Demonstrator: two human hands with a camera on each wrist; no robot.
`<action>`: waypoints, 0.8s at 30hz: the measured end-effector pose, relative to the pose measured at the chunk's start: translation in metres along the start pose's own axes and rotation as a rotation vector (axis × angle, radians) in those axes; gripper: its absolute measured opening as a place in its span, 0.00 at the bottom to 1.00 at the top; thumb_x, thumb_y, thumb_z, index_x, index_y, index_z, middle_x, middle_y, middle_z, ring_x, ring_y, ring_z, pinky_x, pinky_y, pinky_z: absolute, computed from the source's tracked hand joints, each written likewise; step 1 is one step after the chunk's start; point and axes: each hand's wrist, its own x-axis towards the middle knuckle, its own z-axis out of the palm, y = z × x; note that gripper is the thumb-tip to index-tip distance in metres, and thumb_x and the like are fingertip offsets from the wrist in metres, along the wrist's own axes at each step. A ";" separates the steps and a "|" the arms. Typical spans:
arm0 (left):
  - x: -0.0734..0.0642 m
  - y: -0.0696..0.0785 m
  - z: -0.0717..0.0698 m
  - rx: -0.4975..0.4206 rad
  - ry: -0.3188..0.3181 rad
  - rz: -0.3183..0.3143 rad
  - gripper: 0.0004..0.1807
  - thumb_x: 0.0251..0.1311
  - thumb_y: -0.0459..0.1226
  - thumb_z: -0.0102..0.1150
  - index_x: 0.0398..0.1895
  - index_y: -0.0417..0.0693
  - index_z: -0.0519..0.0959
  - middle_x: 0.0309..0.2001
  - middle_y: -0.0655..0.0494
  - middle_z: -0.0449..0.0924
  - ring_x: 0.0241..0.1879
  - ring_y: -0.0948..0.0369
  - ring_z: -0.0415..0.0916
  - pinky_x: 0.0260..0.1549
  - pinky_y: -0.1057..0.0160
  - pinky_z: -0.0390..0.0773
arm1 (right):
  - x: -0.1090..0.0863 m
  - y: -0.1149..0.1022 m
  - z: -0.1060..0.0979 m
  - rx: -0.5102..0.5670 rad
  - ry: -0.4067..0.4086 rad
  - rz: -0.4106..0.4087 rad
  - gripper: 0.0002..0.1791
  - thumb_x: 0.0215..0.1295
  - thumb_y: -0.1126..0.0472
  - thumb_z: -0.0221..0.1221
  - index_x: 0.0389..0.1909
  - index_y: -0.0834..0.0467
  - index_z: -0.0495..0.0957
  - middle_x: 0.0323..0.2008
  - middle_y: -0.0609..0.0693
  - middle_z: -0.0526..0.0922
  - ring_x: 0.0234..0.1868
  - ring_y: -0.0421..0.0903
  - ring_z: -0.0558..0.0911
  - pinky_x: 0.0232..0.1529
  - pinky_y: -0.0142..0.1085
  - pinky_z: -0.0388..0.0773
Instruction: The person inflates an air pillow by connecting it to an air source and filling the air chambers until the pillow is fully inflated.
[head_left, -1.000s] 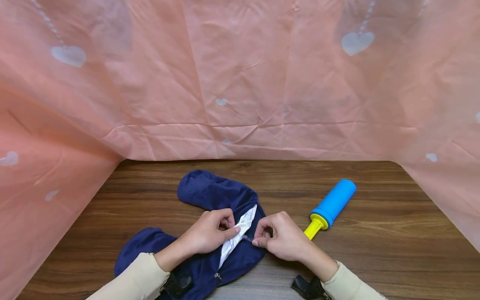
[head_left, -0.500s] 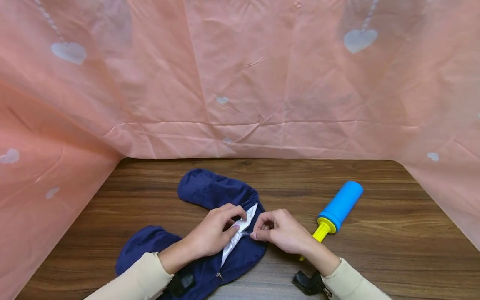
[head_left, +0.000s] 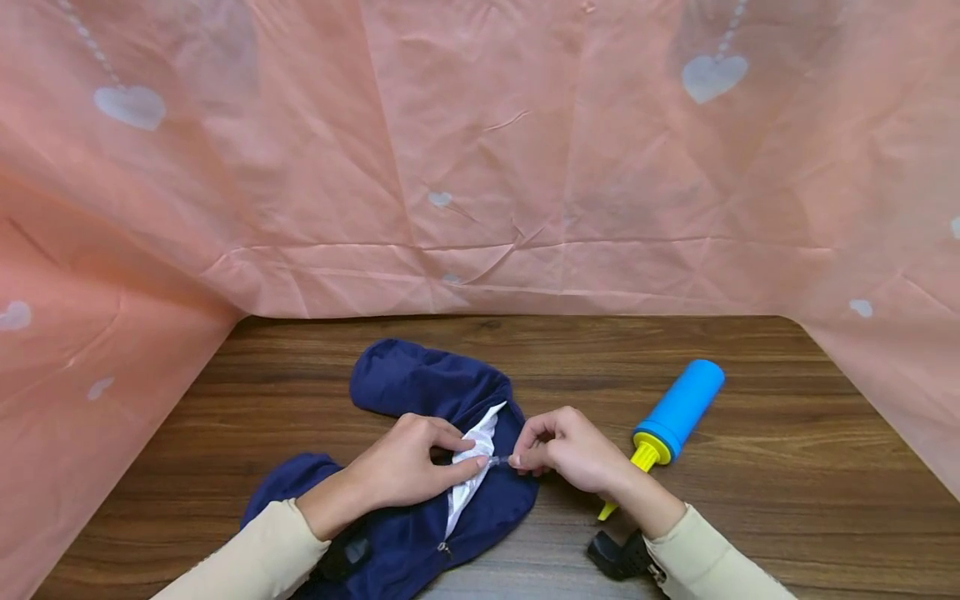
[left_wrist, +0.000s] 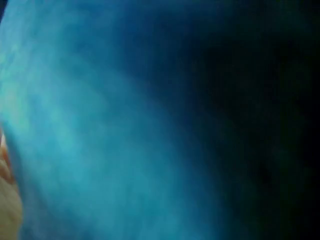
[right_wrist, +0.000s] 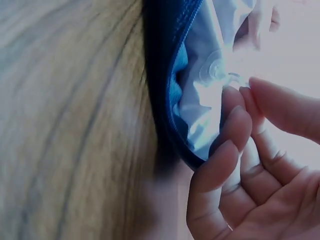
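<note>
Blue pillow: the dark blue, soft, curved pillow (head_left: 450, 392) lies on the brown desk (head_left: 780, 433), in front of the person, under the left arm, and its side has a gap
White bag: the shiny, crinkly white bag (head_left: 465, 494) shows in that gap, between the two hands
Clear plug: the little see-through plug (head_left: 498, 461) sticks out of the white bag, with a flat clear ring (right_wrist: 215, 67) around its bottom
Left hand: the left hand (head_left: 401, 467) pinches the white bag beside the plug, thumb and fingers bent
Right hand: the right hand (head_left: 573, 450) pinches the tip of the plug between thumb and finger
Zip: a small metal zip pull (head_left: 444, 547) sits at the near end of the gap
Pump: a blue and yellow pump (head_left: 680, 410) lies slanted, right of the pillow, partly behind the right arm
Cloth: pink cloth (head_left: 480, 150) with pale hearts hangs behind the desk and along both sides
</note>
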 end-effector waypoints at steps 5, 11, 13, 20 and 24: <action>0.001 0.005 -0.002 0.042 -0.054 -0.072 0.24 0.59 0.53 0.79 0.46 0.42 0.93 0.48 0.54 0.91 0.47 0.57 0.89 0.44 0.65 0.85 | 0.001 -0.004 0.003 0.050 -0.013 -0.005 0.08 0.64 0.61 0.69 0.33 0.64 0.88 0.31 0.50 0.91 0.33 0.43 0.84 0.36 0.34 0.81; 0.002 0.009 0.000 0.121 -0.077 -0.105 0.16 0.55 0.48 0.81 0.41 0.48 0.95 0.46 0.59 0.88 0.44 0.57 0.86 0.38 0.58 0.84 | 0.001 -0.002 0.006 -0.061 -0.011 -0.083 0.07 0.67 0.56 0.71 0.34 0.57 0.89 0.30 0.45 0.88 0.31 0.39 0.82 0.34 0.30 0.77; 0.001 0.008 0.001 0.135 -0.073 -0.097 0.13 0.57 0.46 0.80 0.40 0.49 0.95 0.47 0.59 0.88 0.44 0.57 0.86 0.37 0.56 0.84 | 0.001 -0.001 0.003 -0.094 -0.023 -0.100 0.06 0.67 0.56 0.72 0.36 0.54 0.90 0.30 0.44 0.88 0.32 0.38 0.83 0.35 0.29 0.78; -0.001 0.004 0.003 0.132 -0.061 -0.079 0.05 0.65 0.43 0.74 0.37 0.55 0.96 0.49 0.59 0.87 0.45 0.58 0.86 0.36 0.55 0.83 | 0.001 0.004 0.001 -0.206 -0.029 -0.174 0.06 0.64 0.64 0.74 0.42 0.56 0.91 0.33 0.44 0.91 0.31 0.33 0.84 0.36 0.28 0.81; -0.002 0.001 0.002 0.041 -0.056 -0.063 0.07 0.68 0.42 0.72 0.40 0.53 0.95 0.48 0.58 0.88 0.45 0.60 0.86 0.39 0.61 0.82 | 0.005 0.005 0.010 -0.297 0.007 -0.254 0.07 0.63 0.60 0.77 0.40 0.55 0.92 0.34 0.43 0.90 0.29 0.29 0.81 0.33 0.27 0.80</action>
